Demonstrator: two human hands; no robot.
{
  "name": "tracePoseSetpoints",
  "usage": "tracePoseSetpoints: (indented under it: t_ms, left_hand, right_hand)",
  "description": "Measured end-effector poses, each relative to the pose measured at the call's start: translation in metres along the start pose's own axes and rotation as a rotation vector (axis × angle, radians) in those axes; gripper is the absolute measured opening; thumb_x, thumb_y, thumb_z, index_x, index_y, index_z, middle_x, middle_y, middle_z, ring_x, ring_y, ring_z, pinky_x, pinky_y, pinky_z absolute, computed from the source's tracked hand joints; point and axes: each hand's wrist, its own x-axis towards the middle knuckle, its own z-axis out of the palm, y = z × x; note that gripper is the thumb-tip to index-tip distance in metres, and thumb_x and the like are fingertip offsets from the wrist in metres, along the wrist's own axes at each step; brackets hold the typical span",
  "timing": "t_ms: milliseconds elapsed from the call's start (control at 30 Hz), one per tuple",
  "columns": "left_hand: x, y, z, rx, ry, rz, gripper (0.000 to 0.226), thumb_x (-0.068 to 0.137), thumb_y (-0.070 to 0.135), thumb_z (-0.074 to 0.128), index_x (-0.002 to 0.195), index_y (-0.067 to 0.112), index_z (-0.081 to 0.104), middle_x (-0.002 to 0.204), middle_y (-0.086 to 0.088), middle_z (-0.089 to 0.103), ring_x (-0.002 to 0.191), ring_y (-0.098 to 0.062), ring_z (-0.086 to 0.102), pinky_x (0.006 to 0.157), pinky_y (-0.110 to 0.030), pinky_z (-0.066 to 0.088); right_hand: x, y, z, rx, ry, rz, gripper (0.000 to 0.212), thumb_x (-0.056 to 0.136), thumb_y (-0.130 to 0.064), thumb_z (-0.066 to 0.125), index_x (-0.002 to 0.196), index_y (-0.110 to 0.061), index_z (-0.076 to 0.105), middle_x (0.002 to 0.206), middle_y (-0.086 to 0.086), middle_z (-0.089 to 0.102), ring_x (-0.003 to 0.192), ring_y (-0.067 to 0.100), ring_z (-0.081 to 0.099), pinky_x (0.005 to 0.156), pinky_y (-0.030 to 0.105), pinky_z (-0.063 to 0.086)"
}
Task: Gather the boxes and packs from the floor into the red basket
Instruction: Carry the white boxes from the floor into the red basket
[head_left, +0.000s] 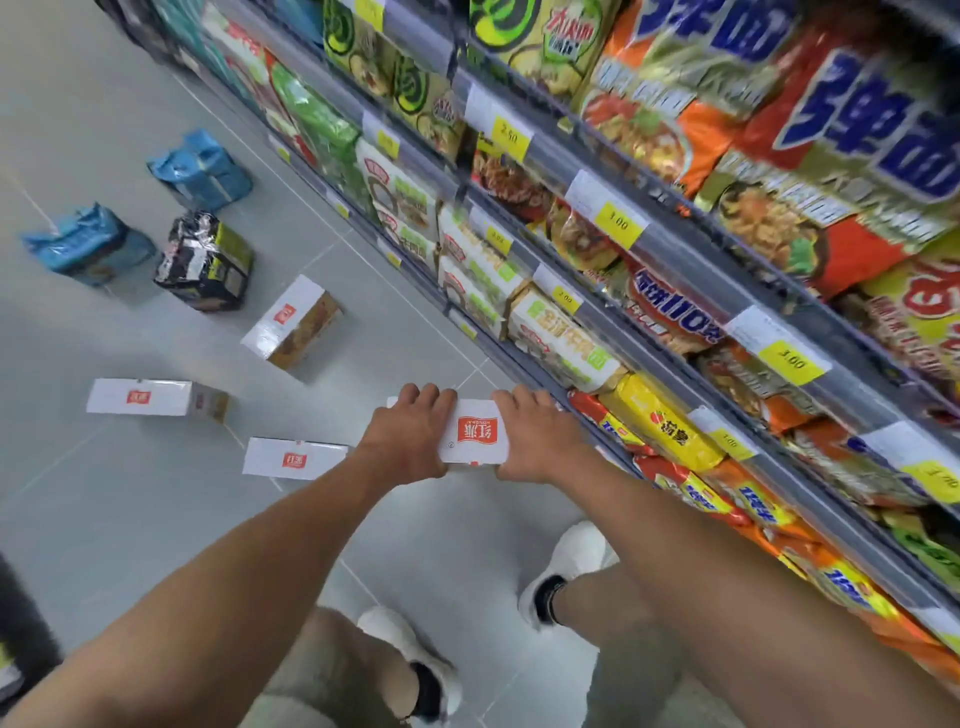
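My left hand (410, 436) and my right hand (540, 441) grip the two ends of a white box with a red logo (475, 435), held close to the shelf front. Three more white boxes lie on the grey floor: one just left of my hands (293, 458), one further left (156, 399), and one tilted on its edge (293, 322). Beyond them stand a black and yellow pack (205, 262) and two blue packs (85, 244) (202, 166). The red basket is out of view.
A tall shelf unit (649, 244) full of noodle packs with yellow price tags runs along the right side. My feet in white shoes (569, 569) stand on the tiled floor below my arms. A dark object (15, 623) sits at the lower left edge.
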Motion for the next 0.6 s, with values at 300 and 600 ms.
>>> tracePoseSetpoints:
  t_ms: [300, 600]
  left_hand:
    - [-0.108, 0.046, -0.204, 0.004, 0.014, -0.011, 0.096, 0.071, 0.063, 0.079, 0.145, 0.027, 0.029, 0.134, -0.001, 0.051, 0.117, -0.023, 0.048, 0.088, -0.043, 0.056]
    - [-0.108, 0.086, -0.290, 0.059, 0.071, 0.007, 0.094, 0.074, 0.060, 0.075, 0.148, 0.022, 0.030, 0.137, -0.005, 0.050, 0.122, -0.027, 0.049, 0.101, -0.047, 0.051]
  right_hand:
    - [-0.113, -0.036, -0.196, -0.018, -0.063, -0.087, 0.100, 0.060, -0.068, 0.068, 0.139, -0.021, 0.030, 0.136, 0.007, 0.042, 0.126, 0.034, 0.039, 0.088, 0.049, 0.049]
    - [-0.142, -0.010, -0.280, -0.031, 0.030, -0.112, 0.097, 0.063, -0.067, 0.073, 0.138, -0.021, 0.033, 0.133, 0.007, 0.044, 0.122, 0.034, 0.046, 0.088, 0.047, 0.048]
